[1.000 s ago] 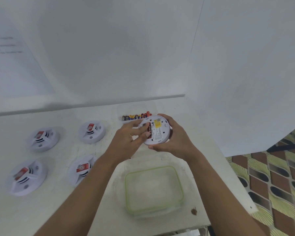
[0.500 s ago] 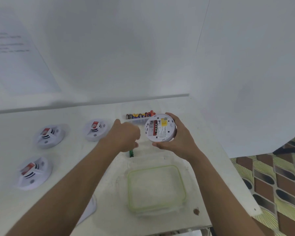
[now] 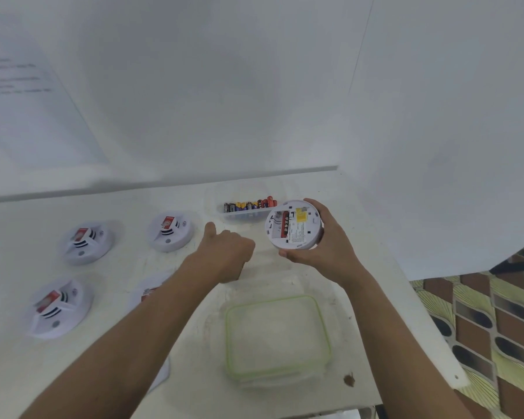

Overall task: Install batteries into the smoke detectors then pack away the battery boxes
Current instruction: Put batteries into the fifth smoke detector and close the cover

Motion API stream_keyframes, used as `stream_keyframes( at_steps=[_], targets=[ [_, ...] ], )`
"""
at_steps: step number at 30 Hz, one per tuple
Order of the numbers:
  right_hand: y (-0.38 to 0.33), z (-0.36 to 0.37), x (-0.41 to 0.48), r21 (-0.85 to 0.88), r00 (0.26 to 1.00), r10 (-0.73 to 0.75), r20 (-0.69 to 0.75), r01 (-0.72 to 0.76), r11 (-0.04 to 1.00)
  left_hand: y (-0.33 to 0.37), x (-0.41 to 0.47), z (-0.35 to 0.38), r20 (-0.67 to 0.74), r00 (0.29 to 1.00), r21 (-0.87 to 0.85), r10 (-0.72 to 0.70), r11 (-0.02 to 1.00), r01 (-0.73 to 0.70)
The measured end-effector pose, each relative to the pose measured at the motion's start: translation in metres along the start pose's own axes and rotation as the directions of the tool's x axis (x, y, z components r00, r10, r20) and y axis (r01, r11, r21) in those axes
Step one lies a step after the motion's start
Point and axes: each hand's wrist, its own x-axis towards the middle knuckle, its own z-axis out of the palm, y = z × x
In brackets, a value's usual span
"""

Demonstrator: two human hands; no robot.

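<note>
White tabletop (image 3: 194,373) against white walls carries a clear rectangular lid with a green rim (image 3: 277,337) at the near edge and white round smoke detectors with red labels (image 3: 170,231) on the left. Behind them, a clear plastic battery box (image 3: 242,214) holds a row of batteries (image 3: 248,205). The right hand (image 3: 324,243) grips another white round smoke detector (image 3: 294,226) just beside the box, back side up. The left hand (image 3: 227,252) curls knuckles-up over the table; whether it holds anything cannot be told.

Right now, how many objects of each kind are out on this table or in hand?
Smoke detectors: 5 (held detector in the right hand, back-left detector, back-middle detector, front-left detector, half-hidden detector behind the left forearm)
Battery tray: 1
Green-rimmed clear box: 1
Total: 7, leaving out the batteries, too blurred to count.
</note>
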Motion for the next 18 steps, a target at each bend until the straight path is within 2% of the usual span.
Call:
stream_keyframes(
  at_steps=[5,7,9,11,14,18],
  targets=[
    [0.002,0.0,0.001,-0.008,1.0,0.006,-0.005,-0.006,1.0,-0.005,-0.004,-0.003,-0.059,0.998,-0.257,0.021,0.966,-0.035],
    [0.003,-0.001,0.0,0.002,1.0,0.009,-0.003,-0.009,1.0,-0.01,-0.005,-0.001,-0.206,0.978,-0.387,0.023,0.916,-0.103],
    [0.003,-0.001,-0.001,0.016,1.0,0.009,0.0,-0.009,1.0,-0.016,-0.004,0.004,-0.463,0.885,-0.569,-0.042,0.78,-0.261],
    [0.003,-0.001,-0.002,0.022,1.0,0.009,0.012,-0.009,1.0,-0.017,-0.006,0.004,-0.582,0.799,-0.685,-0.154,0.622,-0.379],
    [0.001,0.002,-0.002,0.002,0.999,0.007,0.031,-0.007,1.0,-0.011,-0.011,-0.003,-0.576,0.803,-0.737,-0.152,0.522,-0.429],
    [-0.003,0.005,-0.001,-0.073,0.999,-0.014,0.047,0.018,0.997,-0.005,-0.013,-0.001,-0.509,0.841,-0.793,-0.181,0.48,-0.376]
  ],
)
